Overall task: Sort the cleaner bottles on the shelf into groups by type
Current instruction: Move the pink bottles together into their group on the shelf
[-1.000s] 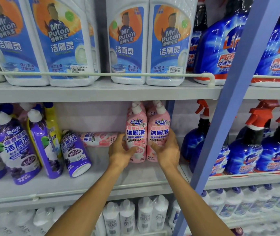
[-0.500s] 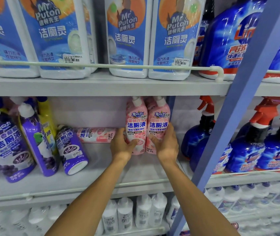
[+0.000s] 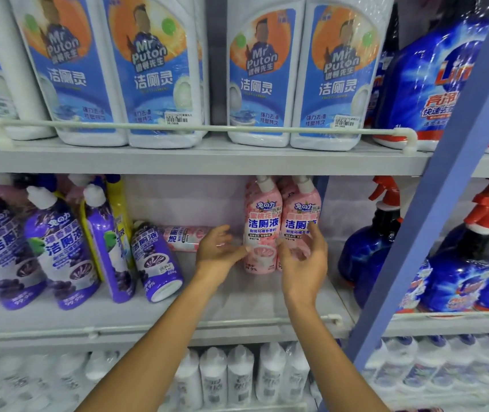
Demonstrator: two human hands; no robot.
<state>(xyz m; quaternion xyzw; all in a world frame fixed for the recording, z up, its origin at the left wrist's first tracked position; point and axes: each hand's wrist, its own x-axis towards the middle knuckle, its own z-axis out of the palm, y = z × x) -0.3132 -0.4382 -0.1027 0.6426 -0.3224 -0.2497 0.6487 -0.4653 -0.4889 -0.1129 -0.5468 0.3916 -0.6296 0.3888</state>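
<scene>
Two pink cleaner bottles stand upright side by side on the middle shelf (image 3: pixel 237 310), the left pink bottle (image 3: pixel 262 215) and the right pink bottle (image 3: pixel 302 212). My left hand (image 3: pixel 218 248) hovers just left of them with fingers spread, its thumb near the left bottle's base. My right hand (image 3: pixel 305 260) is in front of the right bottle, fingers loose, holding nothing. A third pink bottle (image 3: pixel 184 237) lies on its side behind my left hand. A purple bottle (image 3: pixel 155 260) lies tipped beside it, next to several upright purple bottles (image 3: pixel 59 251) and a yellow bottle (image 3: pixel 118 209).
Large white Mr Puton bottles (image 3: pixel 264 75) fill the upper shelf behind a rail (image 3: pixel 207 127). Blue spray bottles with red triggers (image 3: pixel 460 257) stand to the right, past a slanted blue post (image 3: pixel 433 203). White bottles (image 3: pixel 240 376) crowd the lower shelf.
Both hands gripped the two pink bottles before; now they have let go and drawn back slightly with fingers spread. The bottles stay upright.
</scene>
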